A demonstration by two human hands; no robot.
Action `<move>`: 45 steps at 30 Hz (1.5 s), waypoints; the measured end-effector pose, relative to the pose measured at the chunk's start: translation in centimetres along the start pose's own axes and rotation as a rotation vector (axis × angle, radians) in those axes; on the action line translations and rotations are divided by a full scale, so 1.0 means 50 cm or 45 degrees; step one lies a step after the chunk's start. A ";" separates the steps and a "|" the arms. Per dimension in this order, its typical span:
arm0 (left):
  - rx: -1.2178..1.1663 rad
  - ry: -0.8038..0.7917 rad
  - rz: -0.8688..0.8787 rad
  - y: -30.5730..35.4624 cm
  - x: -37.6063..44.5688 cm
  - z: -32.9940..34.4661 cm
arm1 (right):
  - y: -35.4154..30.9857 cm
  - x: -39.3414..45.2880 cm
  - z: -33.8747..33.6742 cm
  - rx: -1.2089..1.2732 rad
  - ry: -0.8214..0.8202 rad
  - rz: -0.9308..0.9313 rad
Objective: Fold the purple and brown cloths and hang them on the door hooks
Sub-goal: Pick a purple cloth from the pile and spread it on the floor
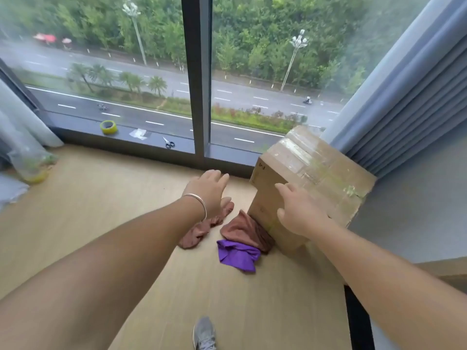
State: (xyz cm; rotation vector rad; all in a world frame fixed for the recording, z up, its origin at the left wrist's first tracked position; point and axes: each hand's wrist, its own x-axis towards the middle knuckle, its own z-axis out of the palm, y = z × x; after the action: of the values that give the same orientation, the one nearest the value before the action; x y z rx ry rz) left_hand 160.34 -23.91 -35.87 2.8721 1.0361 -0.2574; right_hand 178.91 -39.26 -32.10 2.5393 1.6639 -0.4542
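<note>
A crumpled purple cloth (238,255) lies on the wooden floor beside a cardboard box. A brown cloth (246,231) is bunched against the box's base, just above the purple one. Another brown cloth (202,229) lies to the left, partly hidden under my left wrist. My left hand (209,190) is stretched out above that cloth with relaxed fingers and holds nothing. My right hand (299,210) hovers in front of the box, fingers spread, also empty. No door hooks are in view.
A taped cardboard box (310,178) stands by the window at right. On the dark window sill (141,145) lie a roll of yellow tape (108,127), a scrap of film and scissors (168,142). Curtains hang at both sides. My grey shoe (204,333) is at the bottom.
</note>
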 end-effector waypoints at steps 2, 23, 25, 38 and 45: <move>-0.046 -0.075 -0.030 -0.012 0.023 0.086 | -0.004 0.051 0.078 -0.020 -0.080 -0.032; -0.111 -0.570 0.117 0.086 0.184 1.306 | 0.252 0.387 1.271 -0.100 -0.615 -0.181; -0.060 -0.597 0.268 0.112 0.203 1.406 | 0.274 0.403 1.364 -0.122 -0.635 -0.202; -0.054 -0.219 0.227 0.119 0.360 1.699 | 0.342 0.463 1.651 -0.264 -0.168 -0.146; 0.120 -0.309 0.145 0.096 0.383 1.642 | 0.303 0.460 1.602 -0.171 -0.215 -0.109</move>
State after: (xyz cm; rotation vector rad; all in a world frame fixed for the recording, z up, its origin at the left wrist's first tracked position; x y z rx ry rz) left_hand 167.16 -26.22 -119.98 2.8740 0.8360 -0.6439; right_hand 184.66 -42.70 -116.53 2.2747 1.6860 -0.5283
